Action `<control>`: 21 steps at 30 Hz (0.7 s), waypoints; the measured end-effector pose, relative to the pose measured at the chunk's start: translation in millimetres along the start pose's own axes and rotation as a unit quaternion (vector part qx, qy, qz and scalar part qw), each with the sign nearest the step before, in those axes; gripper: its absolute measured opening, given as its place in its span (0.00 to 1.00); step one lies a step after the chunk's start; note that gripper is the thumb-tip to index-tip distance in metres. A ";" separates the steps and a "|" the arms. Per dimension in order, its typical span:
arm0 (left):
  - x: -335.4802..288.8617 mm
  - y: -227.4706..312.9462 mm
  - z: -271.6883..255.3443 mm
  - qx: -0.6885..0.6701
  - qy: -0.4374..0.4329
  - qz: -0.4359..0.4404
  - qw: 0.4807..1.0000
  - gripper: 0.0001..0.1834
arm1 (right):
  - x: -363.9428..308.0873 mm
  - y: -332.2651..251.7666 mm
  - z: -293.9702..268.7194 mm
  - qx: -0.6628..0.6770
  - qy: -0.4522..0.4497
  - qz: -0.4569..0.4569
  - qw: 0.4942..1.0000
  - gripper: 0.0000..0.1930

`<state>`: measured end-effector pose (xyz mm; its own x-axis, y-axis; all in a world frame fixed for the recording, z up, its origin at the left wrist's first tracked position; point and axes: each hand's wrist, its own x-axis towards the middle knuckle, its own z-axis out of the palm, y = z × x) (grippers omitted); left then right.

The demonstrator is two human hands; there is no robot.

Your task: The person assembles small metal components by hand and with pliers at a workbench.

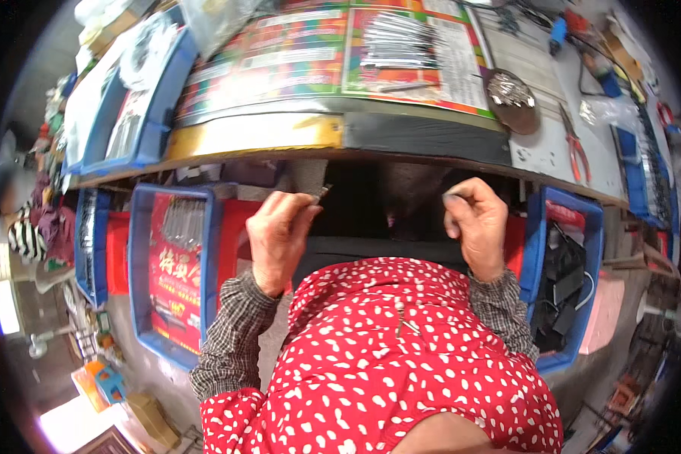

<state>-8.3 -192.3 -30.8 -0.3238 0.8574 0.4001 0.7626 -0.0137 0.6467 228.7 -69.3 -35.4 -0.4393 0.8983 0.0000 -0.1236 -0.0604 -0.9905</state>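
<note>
My left hand [278, 234] is raised over my lap, its thumb and fingers pinched on a small metal piece [324, 191] that sticks out past the fingertips; its exact kind is too small to tell. Level with it on the other side, my right hand [478, 227] is closed with curled fingers, and whatever it may hold is hidden. Both hands are apart, just below the bench's front edge. On the bench lies a pile of slim silvery metal rods [399, 41], with a single rod [403, 86] in front. To its right sits a dark rounded holder [516, 117] with shiny small metal bits on top.
Red-handled pliers [576, 151] lie at the bench's right. A blue bin [163, 98] stands at its left end. Lower down, a blue tray [136, 265] with metal pieces is at my left, and another blue tray [594, 265] with black items at my right.
</note>
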 end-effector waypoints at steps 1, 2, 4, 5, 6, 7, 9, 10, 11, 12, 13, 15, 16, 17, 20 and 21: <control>-5.2 -8.3 -15.6 0.040 0.016 -0.030 0.999 0.05 | 0.8 1.6 -0.5 0.011 -0.011 0.007 1.000 0.02; -10.0 -22.6 -29.9 0.087 0.041 -0.024 0.995 0.05 | 2.9 4.3 -2.9 0.018 -0.027 0.006 0.999 0.03; -17.9 -58.6 -53.8 0.165 0.080 -0.033 0.982 0.04 | 0.0 2.0 -4.0 0.014 -0.022 -0.014 1.000 0.04; -24.8 -75.4 -67.2 0.192 0.095 -0.057 0.975 0.04 | 1.7 2.2 -2.9 0.013 -0.023 -0.007 1.000 0.05; -33.0 -91.1 -80.8 0.219 0.110 -0.081 0.966 0.04 | 4.5 3.8 -1.2 0.016 -0.029 -0.006 0.999 0.05; -38.3 -103.4 -91.9 0.238 0.106 -0.104 0.960 0.04 | 5.4 3.2 -1.4 0.010 -0.031 -0.005 0.999 0.05; -58.0 -138.1 -113.5 0.281 0.118 -0.125 0.944 0.05 | 7.9 3.0 2.6 0.006 -0.039 -0.004 0.999 0.05; -62.8 -151.9 -115.8 0.279 0.118 -0.125 0.945 0.05 | 8.1 2.6 3.0 0.004 -0.038 -0.004 0.999 0.05; -64.1 -157.2 -117.3 0.279 0.109 -0.149 0.942 0.06 | 8.5 3.6 3.2 0.000 -0.036 -0.002 0.999 0.05; -65.7 -161.4 -117.5 0.278 0.101 -0.173 0.939 0.06 | 9.1 4.2 3.5 -0.005 -0.034 0.000 0.999 0.05; -67.3 -164.3 -117.2 0.300 0.071 -0.216 0.926 0.07 | 10.0 4.3 4.1 -0.007 -0.033 -0.001 0.999 0.05; -68.6 -175.1 -114.7 0.334 0.046 -0.233 0.912 0.07 | 9.3 2.7 4.1 -0.003 -0.032 -0.003 0.999 0.05; -68.8 -182.4 -113.4 0.369 0.021 -0.250 0.895 0.08 | 9.3 1.8 3.9 -0.005 -0.029 -0.005 1.000 0.05; -68.6 -190.0 -110.1 0.340 0.023 -0.229 0.912 0.11 | 8.8 1.8 2.2 -0.006 -0.023 -0.004 1.000 0.05; -77.8 -215.1 -113.2 0.327 0.023 -0.130 0.936 0.12 | 10.2 -2.9 0.3 -0.022 -0.015 0.004 1.000 0.03; -83.8 -233.4 -116.2 0.367 -0.001 -0.136 0.920 0.11 | 11.1 -5.1 2.0 -0.022 -0.009 0.006 1.000 0.03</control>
<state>-224.3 -320.7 -139.9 -0.5585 0.7787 0.2858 0.8263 0.5524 0.1096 222.7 -59.8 -30.1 -0.4565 0.8896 -0.0107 -0.0785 -0.0522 -0.9955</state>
